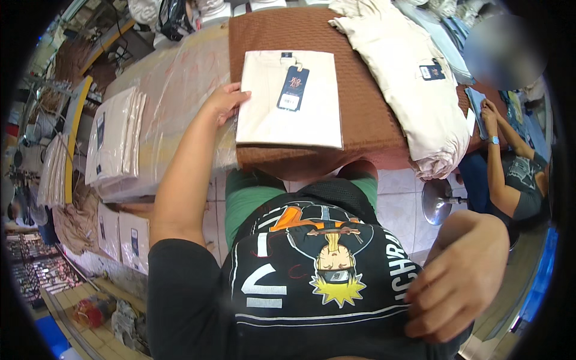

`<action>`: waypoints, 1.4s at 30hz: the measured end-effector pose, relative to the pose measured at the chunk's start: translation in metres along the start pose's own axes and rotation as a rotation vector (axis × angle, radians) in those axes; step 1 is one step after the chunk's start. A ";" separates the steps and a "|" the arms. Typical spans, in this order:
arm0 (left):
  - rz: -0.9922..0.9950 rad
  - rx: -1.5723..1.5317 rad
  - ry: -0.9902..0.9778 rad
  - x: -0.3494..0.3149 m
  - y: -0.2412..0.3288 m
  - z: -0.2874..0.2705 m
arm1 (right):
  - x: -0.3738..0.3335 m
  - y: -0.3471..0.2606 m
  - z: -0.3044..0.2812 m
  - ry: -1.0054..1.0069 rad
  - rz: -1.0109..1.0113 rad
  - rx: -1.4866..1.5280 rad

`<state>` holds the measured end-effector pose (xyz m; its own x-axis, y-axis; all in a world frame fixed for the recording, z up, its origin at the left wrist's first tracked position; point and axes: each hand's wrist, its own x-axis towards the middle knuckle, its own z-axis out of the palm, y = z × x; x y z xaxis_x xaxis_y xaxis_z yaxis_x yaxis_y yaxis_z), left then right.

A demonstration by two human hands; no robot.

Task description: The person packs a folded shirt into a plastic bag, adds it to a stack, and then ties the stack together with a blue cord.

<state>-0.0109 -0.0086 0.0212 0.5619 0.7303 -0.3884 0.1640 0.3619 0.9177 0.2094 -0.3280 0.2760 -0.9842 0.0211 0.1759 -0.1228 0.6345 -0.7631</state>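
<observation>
A cream folded garment [261, 123] lies flat in front of me on the brown cloth, with a dark blue hang tag [294, 89] on its upper face. My left hand [225, 102] is at its left edge, thumb resting on top and the other fingers curled at the side, partly hidden. Raised close to my chest at the lower right is my right hand [459, 288], slightly blurred. Its fingers are loosely bent and apart, and no thing shows in them.
Unfolded cream garments [402, 78] lie piled at the right of the brown cloth [366, 120]. Plastic-wrapped folded garments [114, 138] stand stacked on the left. Beyond the pile, another person [510, 162] handles blue cloth. A round metal stool base [437, 201] is on the floor.
</observation>
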 end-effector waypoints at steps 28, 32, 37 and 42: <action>0.220 -0.010 0.186 -0.023 -0.021 0.027 | -0.131 0.300 -0.027 1.629 1.159 0.131; 0.282 -0.022 0.219 -0.013 -0.035 0.023 | -0.119 0.283 -0.008 1.599 1.438 0.396; 0.274 0.058 0.240 -0.010 -0.036 0.022 | -0.113 0.281 0.008 1.475 1.172 0.575; 0.278 0.093 0.257 -0.023 -0.040 0.014 | -0.073 0.275 0.009 1.472 1.014 0.521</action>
<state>-0.0187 -0.0483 -0.0051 0.3761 0.9186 -0.1217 0.1138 0.0846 0.9899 0.2462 -0.1623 0.0476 0.1561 0.9413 -0.2994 0.0646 -0.3123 -0.9478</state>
